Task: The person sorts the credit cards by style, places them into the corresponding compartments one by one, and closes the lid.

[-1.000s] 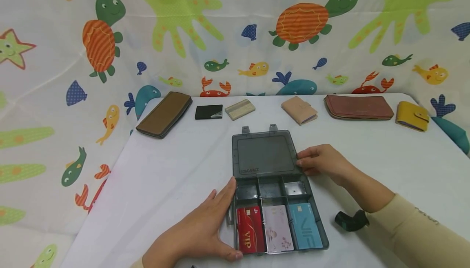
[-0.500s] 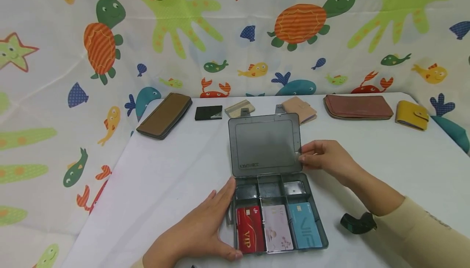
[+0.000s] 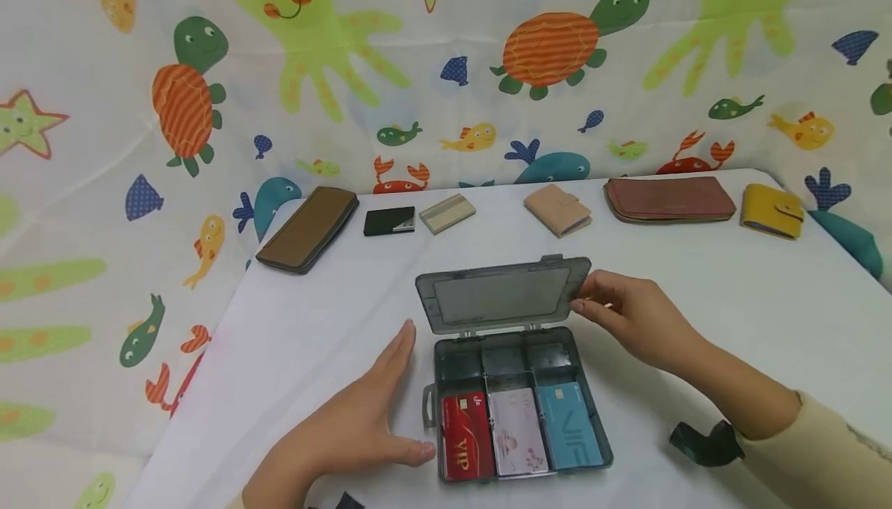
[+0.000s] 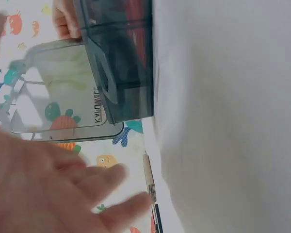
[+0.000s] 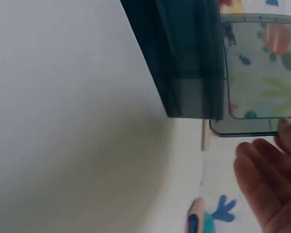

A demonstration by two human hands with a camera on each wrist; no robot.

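Note:
A grey see-through box [image 3: 592,416] lies on the white table [image 3: 313,323] in front of me. Its front compartments hold a red card [image 3: 465,435], a pale pink card [image 3: 516,431] and a blue card [image 3: 567,424]. The hinged lid [image 3: 502,296] stands partly raised and leans toward me over the small back compartments. My right hand [image 3: 627,319] pinches the lid's right edge. My left hand [image 3: 355,424] lies flat on the table, fingers straight, beside the box's left wall. The wrist views show the box [image 4: 121,63] and lid [image 5: 262,73] from the side.
Along the table's back edge lie a brown long wallet [image 3: 310,228], a black card case [image 3: 390,221], a beige card case [image 3: 446,213], a pink wallet [image 3: 557,209], a reddish long wallet [image 3: 669,199] and a yellow wallet [image 3: 770,212]. A sea-creature curtain hangs behind.
The lid has swung up from lying flat behind the box and now tilts toward me, carried by my right hand. My left hand has stayed beside the box.

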